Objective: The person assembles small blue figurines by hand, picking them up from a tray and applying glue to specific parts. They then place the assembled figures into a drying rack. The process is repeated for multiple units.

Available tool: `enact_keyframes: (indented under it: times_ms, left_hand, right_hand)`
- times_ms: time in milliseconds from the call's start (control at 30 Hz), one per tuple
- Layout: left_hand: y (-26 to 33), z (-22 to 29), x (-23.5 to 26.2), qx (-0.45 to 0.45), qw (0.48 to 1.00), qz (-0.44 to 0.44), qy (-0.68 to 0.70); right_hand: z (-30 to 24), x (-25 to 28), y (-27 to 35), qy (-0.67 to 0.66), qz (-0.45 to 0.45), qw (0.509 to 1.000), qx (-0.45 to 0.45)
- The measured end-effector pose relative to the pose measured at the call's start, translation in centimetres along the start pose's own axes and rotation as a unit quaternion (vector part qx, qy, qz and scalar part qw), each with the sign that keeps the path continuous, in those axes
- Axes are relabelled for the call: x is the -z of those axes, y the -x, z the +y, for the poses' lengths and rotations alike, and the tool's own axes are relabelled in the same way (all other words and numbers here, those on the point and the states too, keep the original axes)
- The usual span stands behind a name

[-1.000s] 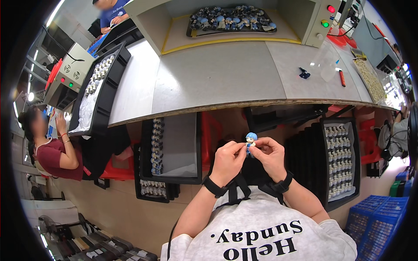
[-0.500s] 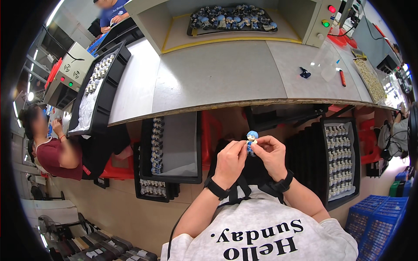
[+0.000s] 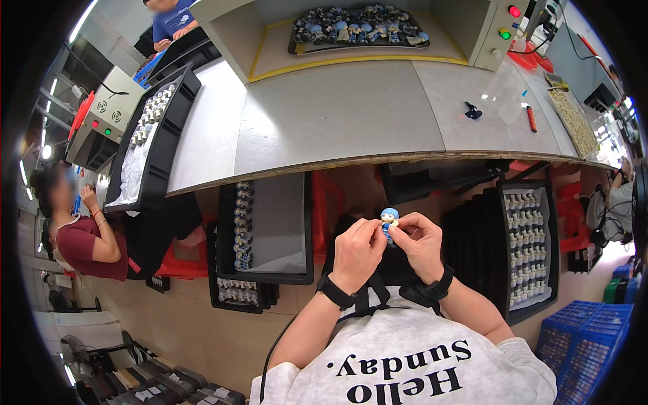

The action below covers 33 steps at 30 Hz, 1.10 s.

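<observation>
- My left hand (image 3: 358, 250) was closed narrow on one side of the figurine (image 3: 389, 216); exactly where its thumb pressed, I couldn't tell.
- My right hand (image 3: 420, 244) pinched the other side, thumb near the body, its curled lower fingers partly hidden.
- The figurine stood head up between my fingertips, blue hair and face in sight; my fingers covered much of its sides, and its feet were hard to make out.
- Left of my grip, below the bench (image 3: 324, 115), a black tray (image 3: 280, 223) held one column of figures (image 3: 244, 229), too overlapped to count; the bench edge hid its far end.
- Right of my grip, another tray (image 3: 554, 256) held rows of small white-and-blue pieces (image 3: 525, 246), their details too small to read.
- Beyond my grip, across the bench, blue-haired figures (image 3: 364, 27) lay heaped inside a booth (image 3: 233, 34), its top cut off by the frame.
- Far left of my grip sat a co-worker in a dark red shirt (image 3: 88, 250); what that person's hands held was unclear.
- Far right, a person (image 3: 619, 202) was mostly lost at the dark rim.
</observation>
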<state>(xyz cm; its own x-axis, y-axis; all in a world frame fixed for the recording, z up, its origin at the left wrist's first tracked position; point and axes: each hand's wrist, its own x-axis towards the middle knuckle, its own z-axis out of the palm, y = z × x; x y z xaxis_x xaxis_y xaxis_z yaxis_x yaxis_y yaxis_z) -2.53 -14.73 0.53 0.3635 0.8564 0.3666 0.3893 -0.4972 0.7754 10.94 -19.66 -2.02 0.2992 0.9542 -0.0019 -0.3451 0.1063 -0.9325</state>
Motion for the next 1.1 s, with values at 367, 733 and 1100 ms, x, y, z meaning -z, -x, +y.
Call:
enact_keyframes:
  times_ms: [367,733,1100]
  left_hand:
    - [-0.4,-0.4,0.7,-0.018,0.999,-0.043,0.022]
    - [0.2,0.0,-0.2,-0.032,0.999,0.033,0.022]
    - [0.1,0.5,0.3,-0.035,0.999,0.019,-0.036]
  right_hand:
    - [0.9,0.0,0.1,0.028,0.009,0.997,0.075]
    - [0.7,-0.2,0.3,0.031,-0.004,0.995,0.093]
    - [0.0,-0.8,0.4,0.036,0.025,0.999,-0.005]
